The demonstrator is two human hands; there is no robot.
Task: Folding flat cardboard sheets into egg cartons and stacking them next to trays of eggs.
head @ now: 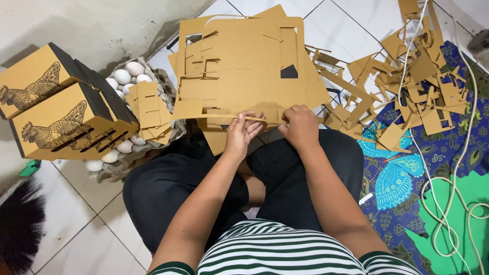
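Two boxes (56, 109) sit at our far left on the tiled floor (81, 239), brown card with black ends and a hen drawn on each side, one stacked against the other. Just behind and under them lies a grey egg tray (153, 69) full of white eggs (127, 74), and on that tray rests a small pile of folded card pieces (150, 112). Down in the left corner we see a dark broom head (18, 224) and a bit of green plastic (29, 168).

In the middle, a big stack of flat die-cut card sheets (244, 61) lies on the floor in front of our crossed legs in black trousers (168, 188). Our left hand (240, 133) is closed in a pinch on a thin card strip (254, 118) at the near edge of the stack, thumb and fingers pressed on it. Our right hand (300, 125) sits just beside it, curled into a loose fist on the same edge of the sheets; we cannot tell what its fingers grip underneath.

To the right, a heap of card offcuts (412, 76) is scattered over the tiles and onto a blue patterned mat (402, 198) with a butterfly and green shapes. A pale cord (448, 193) runs across the scraps and loops down over the mat at the far right.
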